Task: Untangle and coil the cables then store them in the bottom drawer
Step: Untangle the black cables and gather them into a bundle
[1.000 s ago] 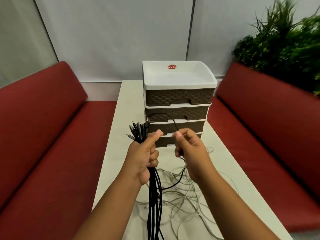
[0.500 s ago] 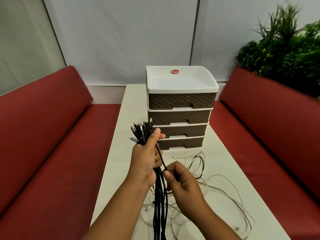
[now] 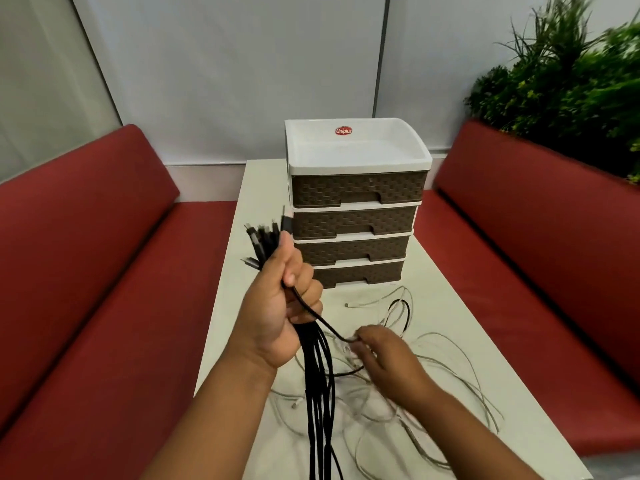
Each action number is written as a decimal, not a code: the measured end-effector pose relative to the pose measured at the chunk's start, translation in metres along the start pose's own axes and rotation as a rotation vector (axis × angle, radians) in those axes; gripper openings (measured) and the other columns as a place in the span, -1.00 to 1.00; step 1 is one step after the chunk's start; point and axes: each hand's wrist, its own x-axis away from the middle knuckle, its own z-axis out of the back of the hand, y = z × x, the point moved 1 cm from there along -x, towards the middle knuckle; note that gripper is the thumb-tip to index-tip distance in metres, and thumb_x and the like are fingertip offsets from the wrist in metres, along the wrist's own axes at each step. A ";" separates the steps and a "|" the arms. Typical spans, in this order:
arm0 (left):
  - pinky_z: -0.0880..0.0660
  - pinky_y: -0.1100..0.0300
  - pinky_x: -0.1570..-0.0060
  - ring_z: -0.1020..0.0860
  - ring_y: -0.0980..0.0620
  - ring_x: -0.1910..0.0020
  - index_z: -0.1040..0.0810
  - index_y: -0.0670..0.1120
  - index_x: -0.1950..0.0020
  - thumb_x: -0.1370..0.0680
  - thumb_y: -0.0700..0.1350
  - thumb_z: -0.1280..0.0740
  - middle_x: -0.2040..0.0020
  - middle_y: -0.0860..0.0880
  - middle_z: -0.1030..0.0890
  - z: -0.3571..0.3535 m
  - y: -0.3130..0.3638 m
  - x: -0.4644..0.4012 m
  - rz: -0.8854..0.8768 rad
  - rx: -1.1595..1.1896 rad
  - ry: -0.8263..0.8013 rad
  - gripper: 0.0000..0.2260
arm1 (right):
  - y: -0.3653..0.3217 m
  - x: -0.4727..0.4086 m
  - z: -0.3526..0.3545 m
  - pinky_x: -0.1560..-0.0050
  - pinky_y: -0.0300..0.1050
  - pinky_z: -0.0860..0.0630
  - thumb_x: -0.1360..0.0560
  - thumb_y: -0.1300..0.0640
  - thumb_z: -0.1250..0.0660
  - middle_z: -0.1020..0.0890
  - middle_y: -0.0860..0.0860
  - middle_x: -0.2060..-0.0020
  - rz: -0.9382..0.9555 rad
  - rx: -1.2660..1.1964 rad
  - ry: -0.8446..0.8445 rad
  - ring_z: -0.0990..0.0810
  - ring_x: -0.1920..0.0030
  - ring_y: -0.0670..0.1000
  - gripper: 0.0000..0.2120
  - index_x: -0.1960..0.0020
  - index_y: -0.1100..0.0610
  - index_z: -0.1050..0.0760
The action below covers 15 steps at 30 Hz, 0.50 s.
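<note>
In left hand [image 3: 277,306]: black cables [image 3: 317,393]

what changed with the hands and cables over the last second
The right hand dropped from beside the left hand to the table, running down one black cable into the grey cables. The left hand kept gripping the black bundle. The drawers stayed closed.

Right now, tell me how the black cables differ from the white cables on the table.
The black cables are gathered in one bundle gripped by the left hand, plugs fanning out above the fist; the white cables lie loose and tangled on the table.
The black cables hang fairly straight; the white cables sprawl in wide loops.
The right hand pinches one black cable low over the white cables.
None of the cables is coiled yet.
</note>
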 end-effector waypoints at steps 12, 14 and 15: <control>-0.03 0.37 0.66 0.03 0.14 0.54 -0.26 0.00 0.48 -0.58 0.15 -0.15 0.57 0.10 -0.16 0.006 0.022 0.000 -0.018 0.081 0.053 -0.54 | -0.016 -0.101 0.127 0.10 0.06 -0.55 -0.60 -0.01 -0.26 -0.70 0.09 0.23 -0.236 0.033 -0.204 -0.65 0.18 0.13 -0.73 0.03 0.16 -0.63; -0.03 0.36 0.67 0.04 0.14 0.54 -0.25 0.00 0.47 -0.58 0.15 -0.16 0.57 0.09 -0.15 0.006 0.023 0.001 -0.014 0.086 0.057 -0.54 | -0.037 -0.108 0.147 0.16 0.08 -0.58 -0.61 0.07 -0.26 -0.68 0.11 0.29 -0.230 -0.322 -0.046 -0.65 0.28 0.06 -0.76 0.04 0.21 -0.61; -0.02 0.35 0.67 0.04 0.14 0.54 -0.24 0.00 0.47 -0.58 0.15 -0.16 0.57 0.09 -0.15 0.006 0.023 0.001 -0.012 0.082 0.061 -0.55 | -0.046 -0.110 0.156 0.20 -0.02 -0.59 -0.62 0.12 -0.24 -0.66 0.12 0.29 -0.198 -0.428 0.046 -0.65 0.29 0.01 -0.78 0.02 0.25 -0.59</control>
